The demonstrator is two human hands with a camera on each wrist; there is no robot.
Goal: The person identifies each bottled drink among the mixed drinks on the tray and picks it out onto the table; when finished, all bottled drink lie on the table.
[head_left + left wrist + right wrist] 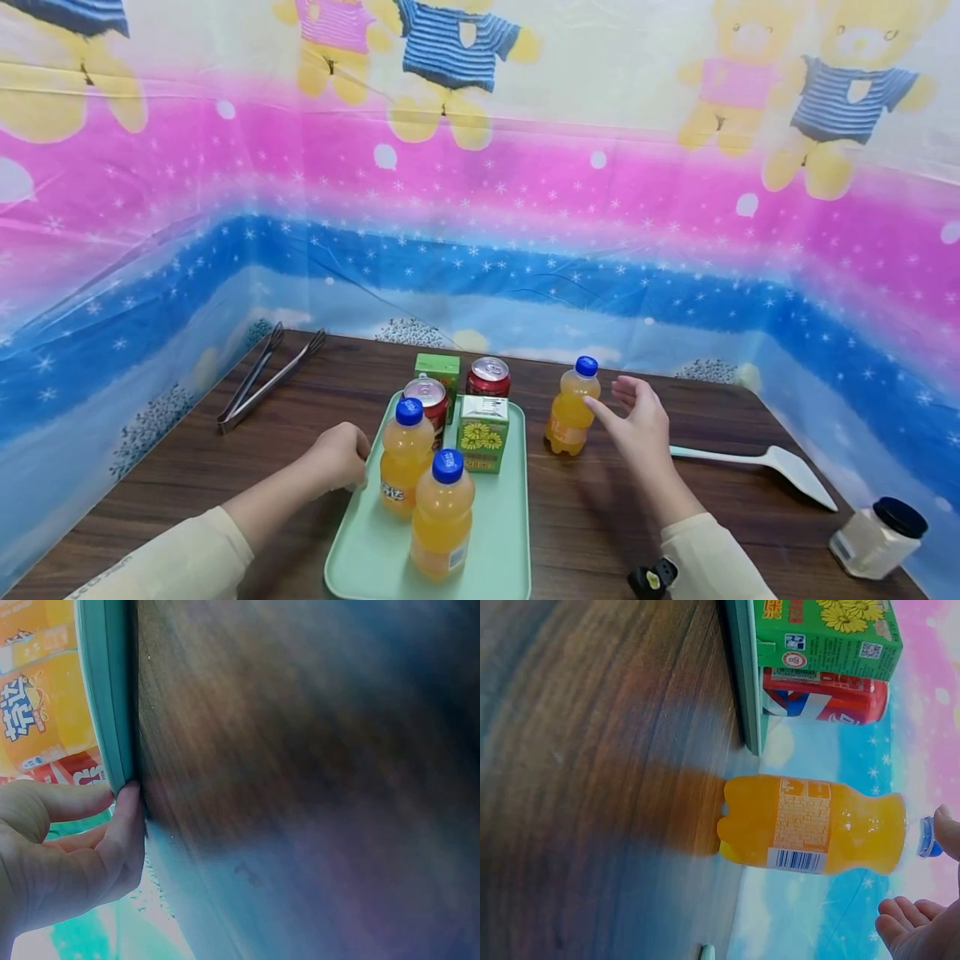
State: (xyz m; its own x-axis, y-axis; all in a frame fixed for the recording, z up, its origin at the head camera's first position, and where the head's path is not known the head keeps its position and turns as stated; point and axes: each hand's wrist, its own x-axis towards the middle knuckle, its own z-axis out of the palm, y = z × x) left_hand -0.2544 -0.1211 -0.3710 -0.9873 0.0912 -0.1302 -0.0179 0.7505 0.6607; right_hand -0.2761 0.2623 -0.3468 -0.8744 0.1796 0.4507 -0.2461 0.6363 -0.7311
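Left hand (341,457): at the left edge of the pale green tray (498,517), thumb and fingertip pinching the rim; the left wrist view shows the rim between them.

Right hand (643,417): released, thumb and fingers spread apart, palm side toward the loose orange bottle (573,417). Bottle stands upright on the dark wooden table (600,517), just right of the tray — between tray and right hand, well apart from the left hand. Thumb tip overlaps the bottle's right side in the head view and lies by its blue cap in the right wrist view; contact cannot be told. Fingers do not wrap the bottle.

Tray contents: front orange bottle (442,533) and second orange bottle (405,467), both upright, blue caps on. The second stands closer to the left hand, the front one nearer the wearer. Flowered carton (482,442) sits on the right half; left can (431,396) is behind the second bottle and partly hidden by it. Farther back: right can (488,379) and green carton (437,367).

Surroundings: metal tongs (276,382) at far left, arms apart; pale spatula (772,458) right of the right hand; black-lidded jar (877,542) near the right edge. Patterned cloth (480,208) — bears, pink and blue bands — hangs behind the table.
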